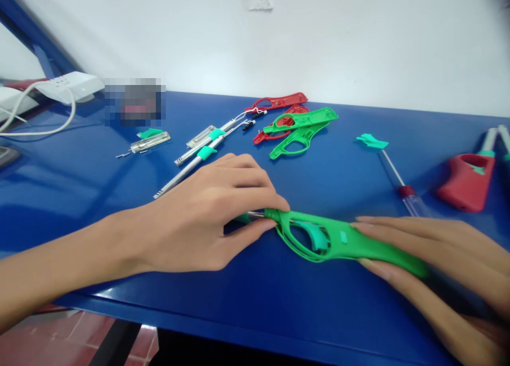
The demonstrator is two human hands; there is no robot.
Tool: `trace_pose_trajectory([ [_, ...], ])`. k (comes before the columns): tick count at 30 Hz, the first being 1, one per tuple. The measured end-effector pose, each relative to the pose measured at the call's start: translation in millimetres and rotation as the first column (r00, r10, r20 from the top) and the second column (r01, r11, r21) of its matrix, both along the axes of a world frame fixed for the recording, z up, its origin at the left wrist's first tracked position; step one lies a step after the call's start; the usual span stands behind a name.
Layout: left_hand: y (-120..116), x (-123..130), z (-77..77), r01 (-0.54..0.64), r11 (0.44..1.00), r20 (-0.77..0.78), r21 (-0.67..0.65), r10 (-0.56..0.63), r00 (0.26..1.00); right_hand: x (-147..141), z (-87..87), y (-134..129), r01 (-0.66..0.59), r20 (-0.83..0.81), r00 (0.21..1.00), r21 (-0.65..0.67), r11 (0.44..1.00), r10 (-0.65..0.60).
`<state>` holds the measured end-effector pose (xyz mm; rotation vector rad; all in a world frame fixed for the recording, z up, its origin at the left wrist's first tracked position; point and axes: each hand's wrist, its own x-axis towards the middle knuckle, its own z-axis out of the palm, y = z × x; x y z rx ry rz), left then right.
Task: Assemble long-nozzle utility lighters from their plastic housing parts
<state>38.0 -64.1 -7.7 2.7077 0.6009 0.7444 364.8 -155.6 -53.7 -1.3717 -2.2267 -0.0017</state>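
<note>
A green gas lighter (338, 238) with a teal trigger lies across both hands just above the blue table. My left hand (199, 212) pinches its neck between thumb and fingers, where the metal rod enters the body. The rest of the rod is mostly hidden behind that hand. Fingers and thumb of my right hand (434, 260) close around the handle end. Along the lower side of the trigger loop, the two green shell halves show a narrow gap. Beyond my left hand lie two metal lighter rods (191, 164) with teal collars and thin wires.
Red and green shell halves (300, 121) are piled near the wall. A screwdriver (406, 190) touches a teal piece (372, 141). At right stands a red assembled lighter (468, 183). Clear fuel tanks (151, 142) lie at left, near a white power strip (75, 84) and its cable.
</note>
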Motion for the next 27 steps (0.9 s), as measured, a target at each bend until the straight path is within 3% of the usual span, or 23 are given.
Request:
trace_pose_trajectory([
  [4, 0.2, -0.6, 0.9, -0.002, 1.0, -0.012, -0.006, 0.001, 1.0, 1.2, 0.1, 0.6, -0.079, 0.016, 0.997, 0.066, 0.995, 0.078],
  [10, -1.7, -0.5, 0.8, 0.005, 1.0, -0.007, -0.01, -0.005, 1.0, -7.9, 10.0, -7.9, 0.05, -0.008, 0.999, -0.084, 0.995, -0.051],
  [21, -2.3, 0.5, 0.9, 0.009, 1.0, -0.016, 0.013, -0.009, 1.0, -11.9, 8.7, -6.1, 0.017, -0.026, 0.999, -0.071, 0.997, -0.019],
  [27, -4.5, 0.5, 1.1, 0.008, 0.996, -0.036, 0.087, -0.005, 0.999, -9.6, 11.0, -5.5, 0.032, -0.043, 0.998, -0.12, 0.992, -0.038],
])
